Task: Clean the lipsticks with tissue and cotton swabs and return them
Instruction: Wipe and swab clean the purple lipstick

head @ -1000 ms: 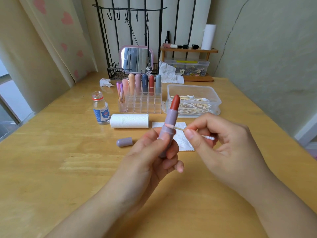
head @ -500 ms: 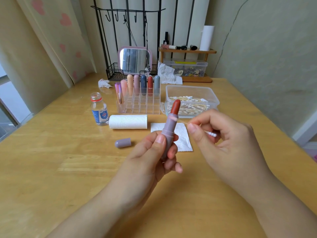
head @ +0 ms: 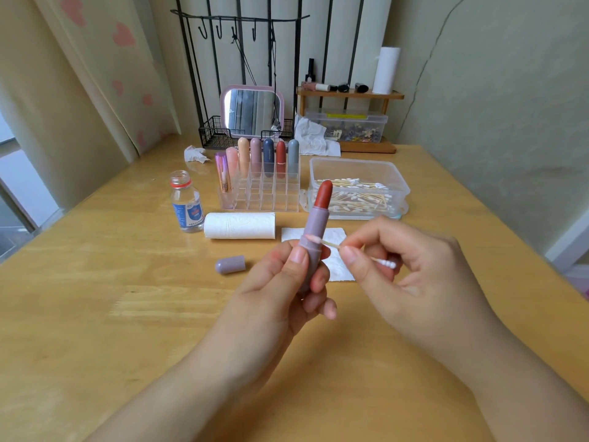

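Note:
My left hand [head: 280,282] grips an uncapped mauve lipstick [head: 314,224] upright over the table, its red bullet fully out. My right hand [head: 404,266] pinches a cotton swab [head: 331,244] whose pink-stained tip touches the tube's collar. The lipstick's mauve cap [head: 230,264] lies on the table to the left. A tissue sheet [head: 334,247] lies flat behind my hands. Several capped lipsticks [head: 267,157] stand in a clear organizer [head: 274,196].
A tissue roll [head: 239,225] lies beside a small clear bottle [head: 186,202]. A clear tub [head: 360,173] holds several cotton swabs. Crumpled tissues [head: 194,153], a mirror [head: 251,111], a wire basket and a wooden shelf [head: 349,94] stand at the back of the wooden table [head: 95,314].
The swab tip came off the tube, then returned to its collar. My left hand keeps holding the lipstick in about the same spot.

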The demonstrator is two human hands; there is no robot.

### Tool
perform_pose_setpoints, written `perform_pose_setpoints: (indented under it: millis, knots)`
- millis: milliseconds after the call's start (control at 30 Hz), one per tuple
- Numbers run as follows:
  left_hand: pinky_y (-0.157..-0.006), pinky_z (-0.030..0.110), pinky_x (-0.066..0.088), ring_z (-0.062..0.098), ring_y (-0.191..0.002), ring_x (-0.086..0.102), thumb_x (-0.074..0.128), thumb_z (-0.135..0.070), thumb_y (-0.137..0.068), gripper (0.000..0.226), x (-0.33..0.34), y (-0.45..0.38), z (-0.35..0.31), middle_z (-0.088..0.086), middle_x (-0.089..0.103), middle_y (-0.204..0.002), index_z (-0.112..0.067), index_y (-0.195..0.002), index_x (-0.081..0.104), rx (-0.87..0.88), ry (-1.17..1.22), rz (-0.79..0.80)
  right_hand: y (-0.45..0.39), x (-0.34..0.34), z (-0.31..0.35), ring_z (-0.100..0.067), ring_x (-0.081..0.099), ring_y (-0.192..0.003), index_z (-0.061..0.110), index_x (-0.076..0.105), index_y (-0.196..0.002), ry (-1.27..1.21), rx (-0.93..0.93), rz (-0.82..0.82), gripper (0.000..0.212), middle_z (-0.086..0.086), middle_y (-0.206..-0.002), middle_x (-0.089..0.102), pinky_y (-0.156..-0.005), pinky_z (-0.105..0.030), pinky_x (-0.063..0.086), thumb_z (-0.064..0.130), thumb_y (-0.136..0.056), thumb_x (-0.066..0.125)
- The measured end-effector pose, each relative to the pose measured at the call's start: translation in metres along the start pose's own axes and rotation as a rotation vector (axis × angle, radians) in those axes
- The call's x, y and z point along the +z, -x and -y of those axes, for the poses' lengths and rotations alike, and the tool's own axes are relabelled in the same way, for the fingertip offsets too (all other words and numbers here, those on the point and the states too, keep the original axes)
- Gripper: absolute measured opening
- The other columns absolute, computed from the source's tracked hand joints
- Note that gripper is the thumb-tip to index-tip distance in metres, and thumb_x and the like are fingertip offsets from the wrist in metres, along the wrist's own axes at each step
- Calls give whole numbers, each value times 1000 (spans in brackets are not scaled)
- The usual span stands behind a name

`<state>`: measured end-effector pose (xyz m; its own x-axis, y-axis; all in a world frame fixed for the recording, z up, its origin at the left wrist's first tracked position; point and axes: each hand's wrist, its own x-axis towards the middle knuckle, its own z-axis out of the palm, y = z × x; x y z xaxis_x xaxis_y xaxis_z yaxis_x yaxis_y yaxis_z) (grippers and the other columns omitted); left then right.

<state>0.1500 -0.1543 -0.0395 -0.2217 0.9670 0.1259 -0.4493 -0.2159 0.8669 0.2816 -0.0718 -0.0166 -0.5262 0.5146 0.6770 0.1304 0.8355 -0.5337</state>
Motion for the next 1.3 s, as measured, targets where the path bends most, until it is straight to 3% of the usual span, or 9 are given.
perform_pose_setpoints:
  millis: [133, 267, 433, 500, 700, 833, 1067, 1167, 1300]
  knots:
    - [-59, 26, 48, 14, -54, 40, 46, -28, -86, 33, 0, 0, 0, 2, 46, -65, 1, -98, 58, -15, 43, 18, -5, -2, -1, -12, 40, -50, 21, 59, -75, -11, 23, -82, 14, -4, -58, 47, -49, -19, 34, 29, -86, 55]
    - [-57, 29, 47, 13, -51, 39, 48, -26, -87, 30, -3, -4, 2, 3, 47, -64, -4, -89, 68, -23, 121, 76, 1, -2, 0, -9, 39, -49, 20, 60, -73, -48, 8, 29, 16, -2, -55, 44, -50, -15, 34, 29, -85, 56]
    - [-56, 30, 48, 14, -49, 39, 47, -26, -87, 30, -5, -5, 3, 3, 47, -63, -5, -87, 69, -34, 171, 109, -4, -3, -2, -14, 38, -49, 25, 58, -73, -56, 23, -55, 13, -4, -56, 45, -48, -22, 34, 30, -85, 56]
    - [-56, 30, 48, 14, -50, 39, 47, -26, -87, 29, -4, -5, 2, 4, 47, -64, -6, -87, 69, -23, 165, 95, -2, -5, -2, -11, 37, -49, 23, 59, -73, -62, 13, -25, 13, -2, -56, 42, -49, -18, 33, 30, -84, 56]
    - [-62, 26, 48, 14, -59, 46, 53, -25, -86, 15, -4, -1, 2, 3, 52, -72, -12, -89, 60, 70, -70, 47, -2, -3, 4, 0, 40, -51, 22, 61, -70, -19, -18, -33, 13, 16, -53, 38, -53, -3, 30, 18, -82, 65]
    - [-69, 25, 48, 15, -67, 51, 59, -31, -84, 26, -6, -1, 6, 1, 54, -74, -9, -96, 52, 119, -236, 34, -3, 1, 10, 5, 42, -52, 17, 63, -68, 50, -75, -31, 14, 30, -50, 32, -54, 0, 29, 10, -79, 67]
    - [-71, 25, 48, 15, -68, 53, 58, -36, -81, 33, -7, -2, 5, 2, 55, -76, -9, -97, 52, 141, -249, 14, -2, -2, 10, -4, 35, -48, 16, 62, -66, 18, -37, -47, 15, 10, -46, 33, -52, 0, 27, 22, -80, 61]
    - [-69, 24, 48, 17, -67, 52, 54, -28, -87, 28, -5, -1, 5, 7, 55, -78, -4, -100, 51, 132, -225, 16, -3, 3, 9, -2, 37, -45, 18, 62, -67, 33, -46, -38, 15, 20, -44, 33, -51, -3, 27, 15, -81, 65]
    - [-66, 23, 49, 16, -63, 51, 50, -25, -86, 20, -3, 0, 3, 4, 53, -74, -7, -94, 53, 122, -159, 2, -1, -6, 4, -12, 31, -47, 20, 61, -67, -13, 12, -39, 15, -5, -54, 35, -48, -11, 28, 28, -79, 58]
